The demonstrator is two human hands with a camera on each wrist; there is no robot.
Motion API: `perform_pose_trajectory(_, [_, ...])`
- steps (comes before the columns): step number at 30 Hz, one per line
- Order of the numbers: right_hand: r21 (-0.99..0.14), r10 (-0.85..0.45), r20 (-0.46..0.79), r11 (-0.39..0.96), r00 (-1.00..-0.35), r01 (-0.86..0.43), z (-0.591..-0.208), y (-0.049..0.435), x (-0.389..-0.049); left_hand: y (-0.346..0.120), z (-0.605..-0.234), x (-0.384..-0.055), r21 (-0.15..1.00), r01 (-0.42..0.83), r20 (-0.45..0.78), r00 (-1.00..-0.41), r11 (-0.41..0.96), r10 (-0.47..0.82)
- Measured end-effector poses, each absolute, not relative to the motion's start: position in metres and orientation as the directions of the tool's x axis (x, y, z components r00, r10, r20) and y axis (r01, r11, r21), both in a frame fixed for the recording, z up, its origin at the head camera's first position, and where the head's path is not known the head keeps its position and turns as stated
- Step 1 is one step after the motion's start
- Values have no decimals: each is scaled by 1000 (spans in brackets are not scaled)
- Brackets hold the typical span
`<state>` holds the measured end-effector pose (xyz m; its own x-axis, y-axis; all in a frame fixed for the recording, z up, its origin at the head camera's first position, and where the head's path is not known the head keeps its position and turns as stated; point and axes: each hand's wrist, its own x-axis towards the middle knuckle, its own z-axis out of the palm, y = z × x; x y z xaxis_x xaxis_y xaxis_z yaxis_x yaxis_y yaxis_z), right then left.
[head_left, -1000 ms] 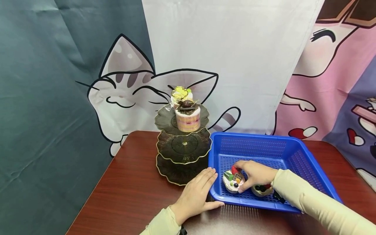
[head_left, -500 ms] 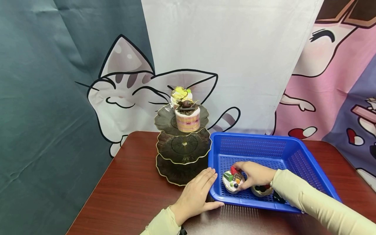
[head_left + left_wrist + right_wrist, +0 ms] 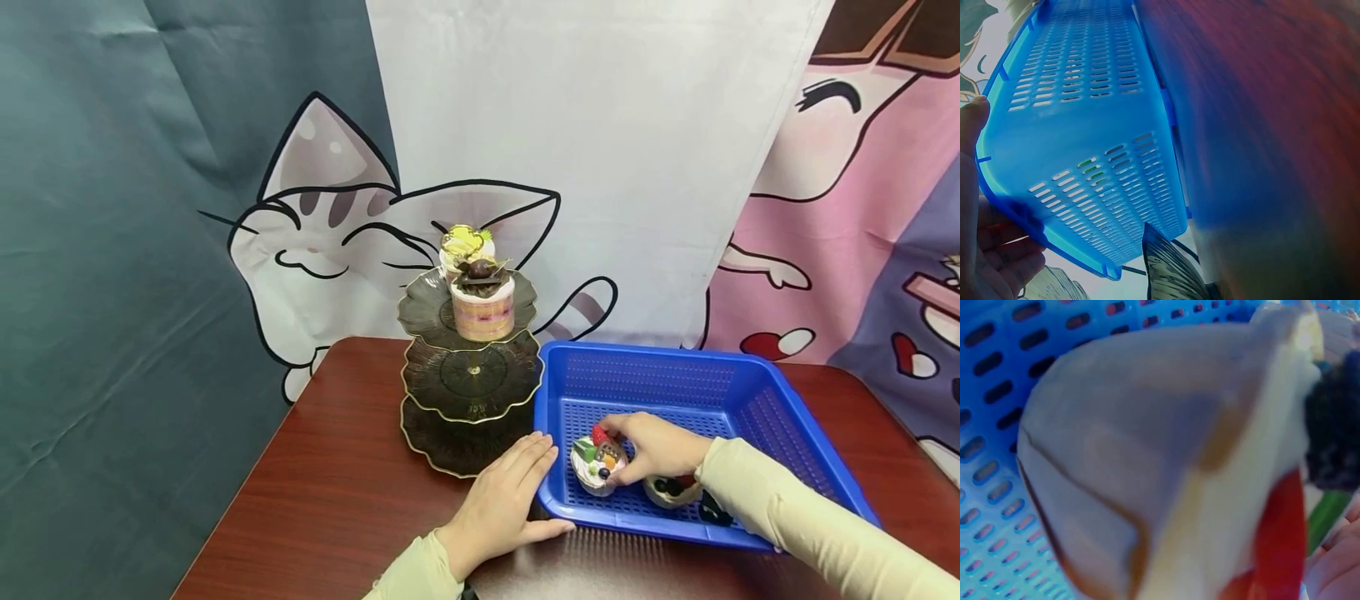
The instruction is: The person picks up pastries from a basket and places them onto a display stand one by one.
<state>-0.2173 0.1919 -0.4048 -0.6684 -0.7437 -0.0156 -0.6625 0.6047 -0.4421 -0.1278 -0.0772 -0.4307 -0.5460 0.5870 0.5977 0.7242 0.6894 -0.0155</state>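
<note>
My right hand point(image 3: 660, 448) reaches into the blue plastic basket point(image 3: 645, 529) and grips a small toy cupcake point(image 3: 591, 481) between thumb and fingers. White cream, a strawberry and several small fruit pieces top this cupcake, near the basket's left wall. Beneath the right wrist sits a second cupcake point(image 3: 670, 494) with dark berries, partly covered by the hand; a pale cup with cream point(image 3: 1122, 412) fills the right wrist view. My left hand point(image 3: 501, 504) rests at the basket's front left corner, fingers straight along the rim and thumb stretched along the front.
Left of the basket stands a three-tier dark cake stand point(image 3: 435, 375) with gold wavy edges. Its top plate bears a layered chocolate-topped cake point(image 3: 483, 317) and a yellow-topped cake point(image 3: 463, 244). A black object point(image 3: 714, 508) lies in the basket's front. Behind the wooden table point(image 3: 330, 467) hangs a cartoon curtain.
The whole head view has shifted slightly. Both hands keep nearly the same place, the right one staying on the cupcake.
</note>
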Motion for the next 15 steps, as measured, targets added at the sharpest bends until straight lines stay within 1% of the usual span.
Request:
perform_pose_trajectory(9, [-438, -726, 34, 607, -687, -663, -398, 194, -218, -77, -431, -127, -19, 727, 604, -539, 687, 587])
perform_pose_trajectory(15, [-467, -712, 45, 605, -700, -645, -390, 195, -217, -78, -431, -127, -35, 726, 616, -526, 687, 587])
